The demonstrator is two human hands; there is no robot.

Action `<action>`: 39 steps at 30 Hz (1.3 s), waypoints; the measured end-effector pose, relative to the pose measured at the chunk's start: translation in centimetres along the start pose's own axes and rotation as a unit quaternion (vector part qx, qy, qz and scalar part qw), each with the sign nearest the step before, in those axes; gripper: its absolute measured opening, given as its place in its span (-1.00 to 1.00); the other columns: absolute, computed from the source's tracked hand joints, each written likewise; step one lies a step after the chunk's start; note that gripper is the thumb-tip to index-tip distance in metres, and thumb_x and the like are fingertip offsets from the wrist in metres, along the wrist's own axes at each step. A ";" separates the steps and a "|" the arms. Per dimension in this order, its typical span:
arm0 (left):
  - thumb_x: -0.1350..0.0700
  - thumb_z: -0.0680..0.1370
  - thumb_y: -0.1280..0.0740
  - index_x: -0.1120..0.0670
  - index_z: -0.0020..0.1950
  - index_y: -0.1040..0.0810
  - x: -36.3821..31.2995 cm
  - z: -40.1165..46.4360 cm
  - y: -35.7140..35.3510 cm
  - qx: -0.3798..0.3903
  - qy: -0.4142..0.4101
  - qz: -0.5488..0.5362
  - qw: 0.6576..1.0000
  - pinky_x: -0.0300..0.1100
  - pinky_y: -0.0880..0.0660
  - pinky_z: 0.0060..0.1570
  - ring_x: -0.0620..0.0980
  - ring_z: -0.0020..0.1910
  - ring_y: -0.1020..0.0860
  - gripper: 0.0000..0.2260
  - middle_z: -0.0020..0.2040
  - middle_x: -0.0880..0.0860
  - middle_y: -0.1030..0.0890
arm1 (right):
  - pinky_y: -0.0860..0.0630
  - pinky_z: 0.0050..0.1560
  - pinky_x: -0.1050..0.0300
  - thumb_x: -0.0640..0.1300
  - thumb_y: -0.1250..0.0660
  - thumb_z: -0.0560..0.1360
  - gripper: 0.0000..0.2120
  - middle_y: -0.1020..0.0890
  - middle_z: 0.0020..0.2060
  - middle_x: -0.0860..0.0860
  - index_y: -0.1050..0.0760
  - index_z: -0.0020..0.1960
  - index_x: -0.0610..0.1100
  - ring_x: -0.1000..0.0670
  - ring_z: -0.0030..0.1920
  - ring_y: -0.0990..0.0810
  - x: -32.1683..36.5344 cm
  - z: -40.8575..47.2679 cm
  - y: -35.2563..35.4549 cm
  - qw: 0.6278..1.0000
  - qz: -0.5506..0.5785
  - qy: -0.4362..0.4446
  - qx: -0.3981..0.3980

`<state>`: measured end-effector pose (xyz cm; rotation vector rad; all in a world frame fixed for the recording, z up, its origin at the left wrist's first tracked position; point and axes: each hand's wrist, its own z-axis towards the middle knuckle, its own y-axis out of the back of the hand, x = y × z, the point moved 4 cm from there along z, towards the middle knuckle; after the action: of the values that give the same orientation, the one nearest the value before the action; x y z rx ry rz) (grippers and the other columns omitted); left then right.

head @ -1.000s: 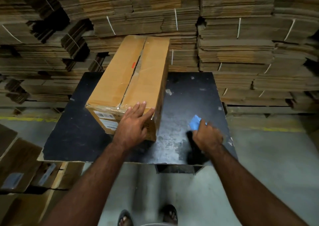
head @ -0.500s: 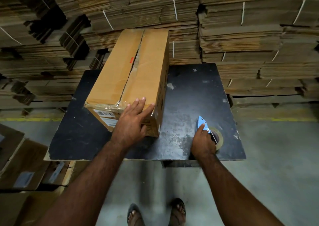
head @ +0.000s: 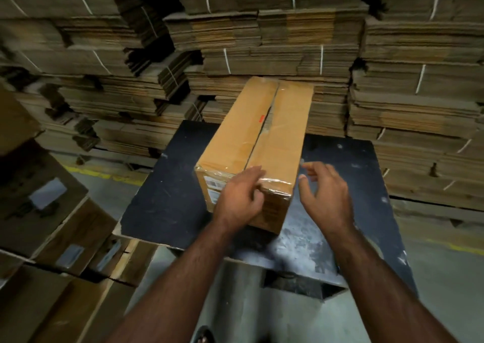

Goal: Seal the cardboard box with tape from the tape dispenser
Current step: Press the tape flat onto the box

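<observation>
While left hand rests on cardboard box | right hand released, empty | stacked cardboard behind table

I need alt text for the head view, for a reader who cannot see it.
A left hand rests on the near end of a long cardboard box on a black table. The open right hand hovers beside it, holding nothing; flattened cardboard stacks stand behind.
</observation>
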<state>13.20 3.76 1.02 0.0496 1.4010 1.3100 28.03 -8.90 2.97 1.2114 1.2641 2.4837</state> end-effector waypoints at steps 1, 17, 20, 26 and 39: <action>0.19 0.49 -0.30 0.09 0.26 -0.59 0.9 -0.1 1.6 -0.082 0.016 -0.005 0.997 -0.07 -0.50 0.24 -0.03 0.20 -0.54 -0.66 0.22 0.04 -0.62 | -0.54 0.04 0.01 -0.11 -0.33 0.54 -0.75 -0.60 0.08 -0.01 -0.55 0.21 -0.07 -0.04 0.07 -0.58 1.6 0.2 -0.6 1.000 0.013 0.017 0.006; -0.19 0.61 -0.19 0.19 -0.08 -0.58 15.7 0.1 5.8 0.047 0.537 -0.508 0.672 -0.08 -0.51 -0.25 0.08 -0.17 -0.57 -0.55 -0.15 0.13 -0.61 | -0.46 0.26 -0.10 0.09 -0.10 0.65 -0.57 -0.50 0.30 -0.07 -0.41 0.39 -0.13 -0.06 0.27 -0.47 15.3 4.6 -17.6 0.971 -0.073 0.127 0.188; -0.07 0.59 -0.26 0.10 -0.16 -0.56 16.1 0.5 5.6 0.053 0.537 -0.512 0.668 -0.17 -0.47 -0.34 -0.01 -0.32 -0.53 -0.72 -0.26 0.04 -0.58 | -0.40 0.31 -0.08 0.11 -0.06 0.67 -0.55 -0.49 0.33 -0.07 -0.38 0.41 -0.14 -0.07 0.32 -0.44 15.1 4.5 -18.9 0.970 -0.074 0.119 0.200; 0.13 0.58 -0.33 0.13 -0.17 -0.56 18.1 1.3 5.5 -0.048 0.517 -0.514 0.683 -0.23 -0.40 -0.42 -0.06 -0.46 -0.45 -0.85 -0.38 0.03 -0.54 | -0.22 0.41 -0.05 0.10 -0.05 0.68 -0.53 -0.40 0.46 -0.04 -0.34 0.49 -0.08 -0.05 0.45 -0.33 14.6 3.9 -19.8 0.969 -0.121 0.104 0.187; -0.07 0.45 -0.48 -0.06 -0.04 -0.48 19.9 1.2 3.1 -0.143 0.479 -0.382 0.777 0.06 -0.65 -0.24 0.08 -0.17 -0.64 -0.77 -0.14 0.03 -0.63 | -0.11 0.53 -0.11 0.22 0.30 0.56 -0.24 -0.12 0.59 -0.12 -0.08 0.61 -0.18 -0.12 0.58 -0.08 14.6 2.9 -20.8 0.926 -0.253 0.153 0.237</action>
<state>5.37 18.98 -9.62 -1.4366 1.7081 0.7962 14.98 12.50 -2.12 0.4469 2.0336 2.0890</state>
